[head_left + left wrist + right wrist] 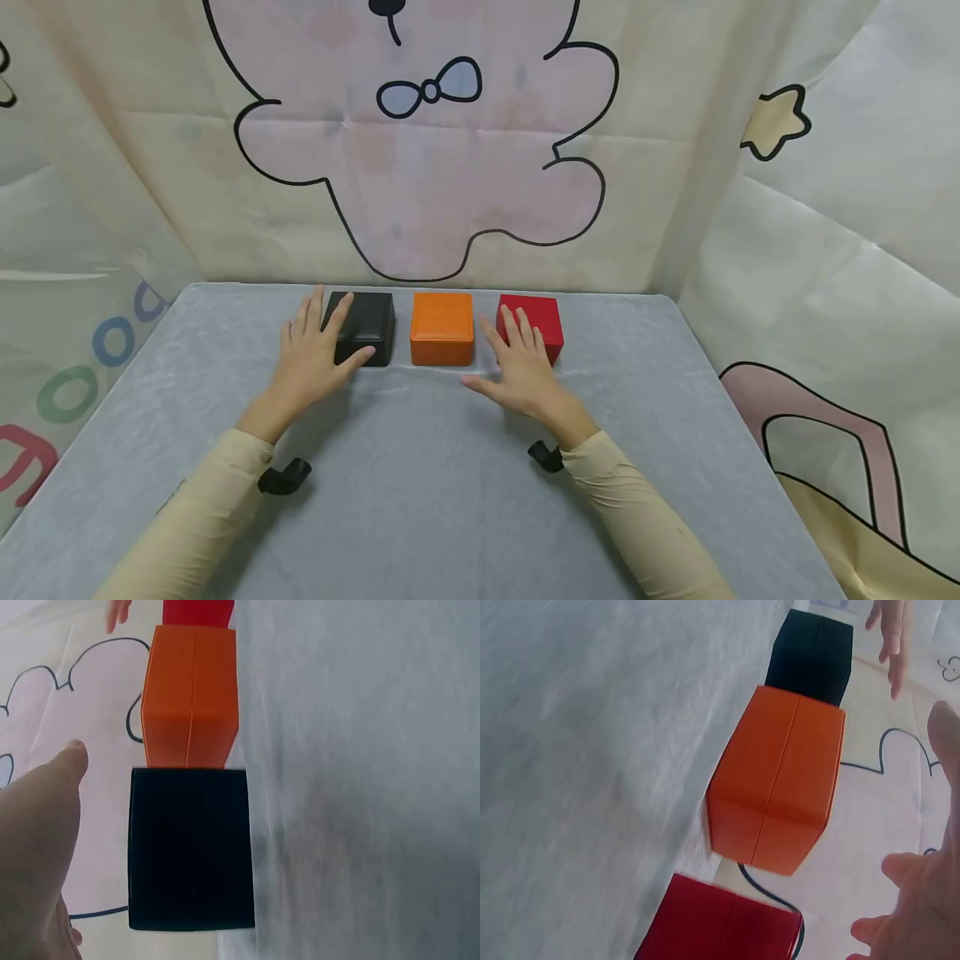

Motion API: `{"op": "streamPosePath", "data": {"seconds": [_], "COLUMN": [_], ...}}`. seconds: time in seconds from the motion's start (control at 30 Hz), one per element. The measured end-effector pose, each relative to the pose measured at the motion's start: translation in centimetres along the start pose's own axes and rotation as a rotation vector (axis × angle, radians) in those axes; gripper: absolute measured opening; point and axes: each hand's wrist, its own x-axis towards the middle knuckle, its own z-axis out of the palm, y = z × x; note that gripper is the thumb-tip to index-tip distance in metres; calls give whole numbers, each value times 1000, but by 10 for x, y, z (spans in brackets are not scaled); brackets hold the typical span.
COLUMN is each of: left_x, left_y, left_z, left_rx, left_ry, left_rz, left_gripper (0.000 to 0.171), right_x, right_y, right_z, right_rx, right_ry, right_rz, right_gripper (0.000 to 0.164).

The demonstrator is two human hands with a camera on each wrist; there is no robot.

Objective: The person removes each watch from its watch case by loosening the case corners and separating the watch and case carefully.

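Observation:
Three small boxes stand in a row along the far side of the table: a black box [369, 321], an orange box [442, 329] and a red box [542, 321]. My left hand [309, 354], fingers spread, is at the black box's left side and overlaps it in the head view. My right hand [521, 367] is spread over the front left part of the red box, its thumb pointing toward the orange one. In the left wrist view the thumb [45, 802] stands apart from the black box [191, 851]. Neither hand holds anything.
A grey cloth covers the table [420, 500]. Behind the boxes hangs a pale curtain [450, 167] with a cartoon animal on it, and more printed cloth [840, 275] closes off the sides. A dark band piece sits at each wrist.

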Motion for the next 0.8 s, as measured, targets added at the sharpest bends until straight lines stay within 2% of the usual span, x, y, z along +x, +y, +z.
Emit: {"op": "streamPosePath", "data": {"seconds": [0.2,0.4,0.8], "left_x": [5,6,18], "left_y": [-11,-24,-46], "left_z": [-9,-18,-26], "left_rx": [-47,-78,-177], "left_ry": [-58,-76,-250], "left_rz": [45,87,14], "left_gripper": [88,90,93], "right_x": [8,12,21], "right_y": [-15,-33,-60], "right_z": [3,8,29], "right_rx": [52,94,143], "right_ry": [38,41,8], "right_rz": [-67,-127,-223], "right_gripper": [96,89,77]}}
